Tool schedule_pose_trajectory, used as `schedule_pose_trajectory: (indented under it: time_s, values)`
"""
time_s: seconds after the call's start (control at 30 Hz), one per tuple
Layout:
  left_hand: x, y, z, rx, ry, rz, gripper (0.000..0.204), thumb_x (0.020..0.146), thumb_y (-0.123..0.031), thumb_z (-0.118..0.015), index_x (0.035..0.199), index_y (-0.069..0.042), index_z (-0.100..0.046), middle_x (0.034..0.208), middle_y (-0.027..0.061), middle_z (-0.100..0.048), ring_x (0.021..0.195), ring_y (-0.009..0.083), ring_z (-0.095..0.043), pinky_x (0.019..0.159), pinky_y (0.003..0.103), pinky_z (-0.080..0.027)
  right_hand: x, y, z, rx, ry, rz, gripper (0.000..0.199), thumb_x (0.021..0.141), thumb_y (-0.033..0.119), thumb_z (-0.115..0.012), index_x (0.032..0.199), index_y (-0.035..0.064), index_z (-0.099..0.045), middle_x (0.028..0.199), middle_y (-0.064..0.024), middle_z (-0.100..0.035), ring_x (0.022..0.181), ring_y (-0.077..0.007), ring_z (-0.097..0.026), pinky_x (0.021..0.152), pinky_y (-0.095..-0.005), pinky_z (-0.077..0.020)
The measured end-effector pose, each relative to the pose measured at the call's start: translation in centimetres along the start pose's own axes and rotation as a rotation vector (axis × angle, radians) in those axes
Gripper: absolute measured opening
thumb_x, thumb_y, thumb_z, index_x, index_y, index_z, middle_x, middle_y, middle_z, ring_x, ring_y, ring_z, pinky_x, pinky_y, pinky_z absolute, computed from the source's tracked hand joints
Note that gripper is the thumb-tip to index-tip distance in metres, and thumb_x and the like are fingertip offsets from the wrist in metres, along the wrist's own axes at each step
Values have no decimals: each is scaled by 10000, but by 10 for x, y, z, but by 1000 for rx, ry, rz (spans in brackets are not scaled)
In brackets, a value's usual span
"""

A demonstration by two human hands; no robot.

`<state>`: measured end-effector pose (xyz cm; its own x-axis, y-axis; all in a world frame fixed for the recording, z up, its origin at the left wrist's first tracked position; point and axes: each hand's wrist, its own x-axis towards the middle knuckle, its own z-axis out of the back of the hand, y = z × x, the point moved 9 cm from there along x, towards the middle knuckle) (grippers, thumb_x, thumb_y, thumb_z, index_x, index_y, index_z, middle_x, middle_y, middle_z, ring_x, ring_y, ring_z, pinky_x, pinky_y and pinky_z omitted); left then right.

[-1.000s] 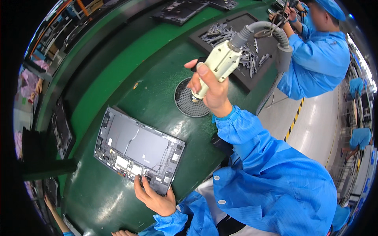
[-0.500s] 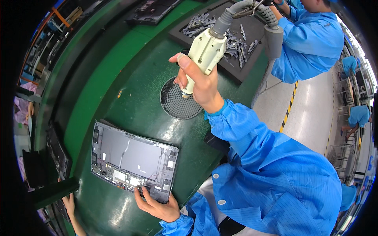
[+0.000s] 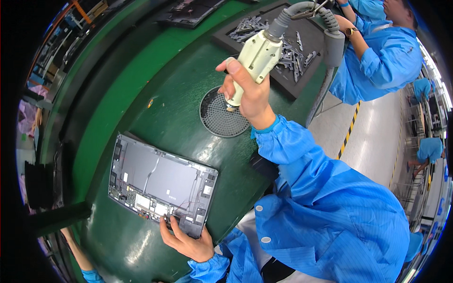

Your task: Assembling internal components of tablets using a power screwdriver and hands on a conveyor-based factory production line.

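My right hand (image 3: 252,94) is wrapped round a cream-coloured electric screwdriver (image 3: 262,54), which hangs from a grey hose. Its tip points down at a round black screw tray (image 3: 218,118) full of small holes; whether it touches the tray I cannot tell. Nearer to me lies an opened laptop base (image 3: 160,177), its dark battery, circuit board and thin wires exposed. My left hand (image 3: 191,243) grips this base by its near right corner, two fingertips over the board's edge beside a small dark part, the thumb at the corner.
Behind the tray, a dark foam tray (image 3: 302,78) carries many thin metal strips. A co-worker in blue (image 3: 377,61) stands beyond it. Another person's forearm (image 3: 78,250) shows at the lower left. A further dark device (image 3: 191,12) lies on the green line at the back.
The whole view has shifted slightly, so things sit a little further right. My hands keep their places on the screwdriver and laptop base. The other person's forearm at the lower left has moved.
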<state>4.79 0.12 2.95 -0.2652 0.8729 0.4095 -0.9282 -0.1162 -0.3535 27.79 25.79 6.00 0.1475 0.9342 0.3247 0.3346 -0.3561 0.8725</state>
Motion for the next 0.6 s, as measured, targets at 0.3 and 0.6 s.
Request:
schedule_pose_trajectory:
  time_s: [0.3, 0.6]
  values:
    - [0, 12, 2, -84, 13, 49, 696, 597, -67, -723, 1240, -13, -461, 1315, 215, -406, 1174, 416, -412, 986, 462, -349, -17, 30, -17, 180, 86, 71, 419, 930, 353, -471, 960, -52, -576, 502, -11, -460, 452, -104, -464, 523, -287, -457]
    - [-7, 29, 6, -218, 9, 101, 790, 522, -11, -749, 1254, -57, -456, 1314, 183, -407, 1187, 406, -422, 962, 452, -402, -164, 22, -146, 406, 697, -391, 695, 800, 499, -642, 1064, -125, -490, 579, -47, -513, 521, -126, -505, 626, -295, -452]
